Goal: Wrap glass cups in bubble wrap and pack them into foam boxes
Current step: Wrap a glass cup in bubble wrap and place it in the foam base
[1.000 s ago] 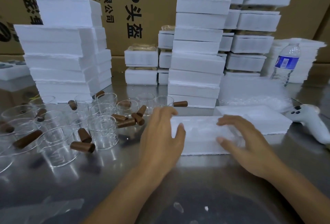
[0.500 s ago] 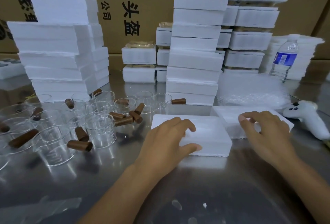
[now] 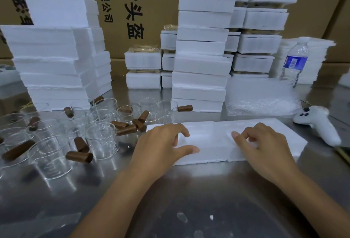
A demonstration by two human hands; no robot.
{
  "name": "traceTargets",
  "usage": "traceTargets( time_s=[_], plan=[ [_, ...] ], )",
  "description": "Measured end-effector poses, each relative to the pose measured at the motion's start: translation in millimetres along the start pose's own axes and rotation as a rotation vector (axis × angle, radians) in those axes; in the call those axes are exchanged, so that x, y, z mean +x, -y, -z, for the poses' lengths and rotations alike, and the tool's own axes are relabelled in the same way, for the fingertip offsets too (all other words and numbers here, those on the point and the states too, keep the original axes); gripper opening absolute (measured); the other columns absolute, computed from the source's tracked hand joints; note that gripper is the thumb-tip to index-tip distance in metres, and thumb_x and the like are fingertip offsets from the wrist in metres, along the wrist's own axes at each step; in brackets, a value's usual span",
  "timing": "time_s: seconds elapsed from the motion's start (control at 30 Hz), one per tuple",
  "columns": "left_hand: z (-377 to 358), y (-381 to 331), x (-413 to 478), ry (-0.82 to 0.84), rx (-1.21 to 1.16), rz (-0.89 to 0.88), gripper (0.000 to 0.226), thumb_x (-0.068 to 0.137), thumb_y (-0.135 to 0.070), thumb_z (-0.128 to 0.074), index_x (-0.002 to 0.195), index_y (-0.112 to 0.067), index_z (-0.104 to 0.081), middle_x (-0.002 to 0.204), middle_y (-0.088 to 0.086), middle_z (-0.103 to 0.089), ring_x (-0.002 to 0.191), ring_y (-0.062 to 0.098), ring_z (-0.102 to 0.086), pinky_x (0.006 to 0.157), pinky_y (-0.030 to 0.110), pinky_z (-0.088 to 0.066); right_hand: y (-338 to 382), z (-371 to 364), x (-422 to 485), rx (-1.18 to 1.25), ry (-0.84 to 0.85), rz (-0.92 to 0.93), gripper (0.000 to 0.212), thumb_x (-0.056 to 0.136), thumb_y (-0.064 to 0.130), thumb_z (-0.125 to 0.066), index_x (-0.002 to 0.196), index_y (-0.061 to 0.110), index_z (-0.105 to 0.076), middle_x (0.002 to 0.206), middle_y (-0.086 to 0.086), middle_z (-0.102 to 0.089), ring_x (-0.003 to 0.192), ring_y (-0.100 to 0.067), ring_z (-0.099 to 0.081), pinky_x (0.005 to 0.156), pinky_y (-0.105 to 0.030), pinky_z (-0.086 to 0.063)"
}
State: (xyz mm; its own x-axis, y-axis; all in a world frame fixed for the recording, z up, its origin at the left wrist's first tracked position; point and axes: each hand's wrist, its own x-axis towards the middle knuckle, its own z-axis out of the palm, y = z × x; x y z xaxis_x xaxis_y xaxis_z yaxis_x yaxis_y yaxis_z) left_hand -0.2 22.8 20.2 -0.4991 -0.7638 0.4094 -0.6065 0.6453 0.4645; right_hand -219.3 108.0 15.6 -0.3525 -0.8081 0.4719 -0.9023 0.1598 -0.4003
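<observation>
Two white foam box halves lie side by side on the steel table, the left half (image 3: 208,143) touching the right half (image 3: 284,133). My left hand (image 3: 162,148) rests on the left half, fingers curled onto its top and thumb stretched along its near edge. My right hand (image 3: 265,148) sits on the right half with curled fingertips pressing into it. Several clear glass cups (image 3: 102,141) with brown wooden handles stand crowded at the left. A heap of bubble wrap (image 3: 261,97) lies behind the right half.
Tall stacks of foam boxes stand at the left (image 3: 56,63) and the middle back (image 3: 202,63). A water bottle (image 3: 294,61) and a white controller (image 3: 320,124) are at the right. Cardboard cartons (image 3: 132,10) wall off the back.
The foam box in front has shifted left under my left hand. My right hand moved onto the other foam half and drew it in beside the first.
</observation>
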Motion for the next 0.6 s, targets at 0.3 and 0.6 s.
traceTargets(
  time_s=[0.3, 0.6],
  plan=[
    [2.1, 4.8, 3.6, -0.066, 0.106, -0.016, 0.055, 0.069, -0.074, -0.03, 0.099, -0.039, -0.06, 0.053, -0.014, -0.044, 0.054, -0.002, -0.042, 0.051, 0.02, -0.03, 18.7, 2.8, 16.8, 0.048, -0.113, 0.042, 0.03, 0.089, 0.041, -0.048, 0.063, 0.026, -0.052, 0.064, 0.01, -0.055, 0.062, -0.009, -0.052, 0.055, -0.024, -0.035],
    [2.9, 6.0, 9.1, -0.313, -0.296, 0.082, 0.007, 0.088, -0.031, -0.055, 0.088, -0.036, -0.06, 0.069, -0.012, -0.06, 0.074, 0.0, -0.057, 0.061, 0.011, -0.042, 80.8, -55.9, 111.7, 0.396, 0.252, 0.065, 0.026, 0.093, 0.02, -0.053, 0.118, 0.019, -0.06, 0.12, 0.0, -0.059, 0.105, -0.015, -0.056, 0.088, -0.021, -0.039]
  ],
)
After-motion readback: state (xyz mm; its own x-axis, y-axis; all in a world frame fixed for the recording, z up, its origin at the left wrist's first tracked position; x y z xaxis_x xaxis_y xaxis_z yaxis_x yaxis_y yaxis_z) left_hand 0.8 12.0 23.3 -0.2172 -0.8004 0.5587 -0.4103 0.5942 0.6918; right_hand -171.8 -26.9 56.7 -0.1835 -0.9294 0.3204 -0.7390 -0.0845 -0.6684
